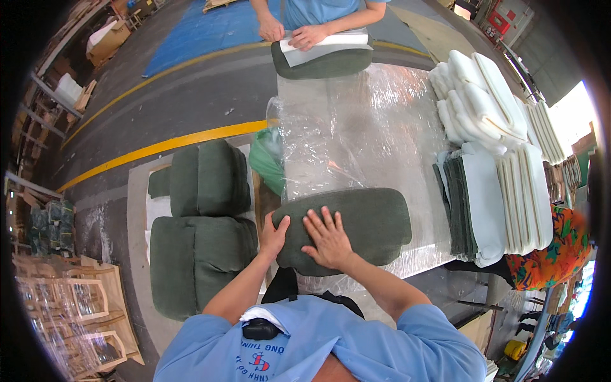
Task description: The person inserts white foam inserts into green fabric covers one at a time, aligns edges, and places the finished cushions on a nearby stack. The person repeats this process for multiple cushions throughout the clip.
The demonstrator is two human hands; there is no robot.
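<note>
A dark green padded cushion (375, 226) lies on the near end of a plastic-wrapped table in front of me. At its left end, my left hand (273, 237) grips the edge, with the thumb toward the top and the other fingers partly hidden. My right hand (328, 240) lies flat on the cushion's top, fingers spread and holding nothing. Across the table, a co-worker's hands (305, 37) rest on a white sheet (328, 46) over another green cushion (324, 65).
Finished-looking green cushions (197, 261) are stacked at my left on a board. Bunched green plastic (267, 156) hangs by the table (369, 127). Along its right side stand white padding rolls (477, 95) and stacked panels (484, 204). A person in a bright patterned top (554, 251) is beyond.
</note>
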